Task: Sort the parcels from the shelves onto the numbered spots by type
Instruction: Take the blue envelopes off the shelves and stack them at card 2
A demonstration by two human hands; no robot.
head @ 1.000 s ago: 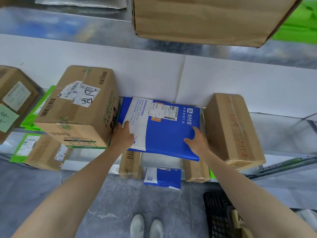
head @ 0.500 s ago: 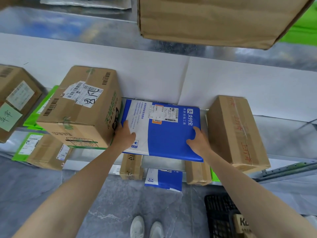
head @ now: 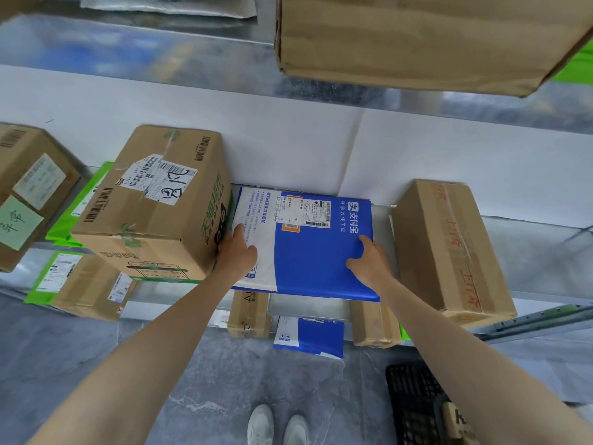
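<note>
A flat blue and white parcel point(head: 308, 252) with a shipping label lies on the metal shelf point(head: 308, 308), its near edge overhanging the shelf lip. My left hand point(head: 237, 255) grips its white left edge, thumb on top. My right hand point(head: 369, 261) grips its blue right edge. A large cardboard box point(head: 154, 200) with barcode labels stands right against the parcel's left side. A long cardboard box point(head: 449, 248) with red writing lies to the right, a gap apart.
Another shelf above carries a big brown box point(head: 410, 40). Below are small cardboard boxes point(head: 248, 313), a second blue parcel point(head: 309, 337) and green-wrapped packages point(head: 48, 277). A black crate point(head: 417, 406) stands on the grey floor at right. More boxes point(head: 29, 187) sit far left.
Both hands have stayed on the blue parcel's sides. The parcel has shifted slightly toward me over the shelf edge, and my view has moved a little closer.
</note>
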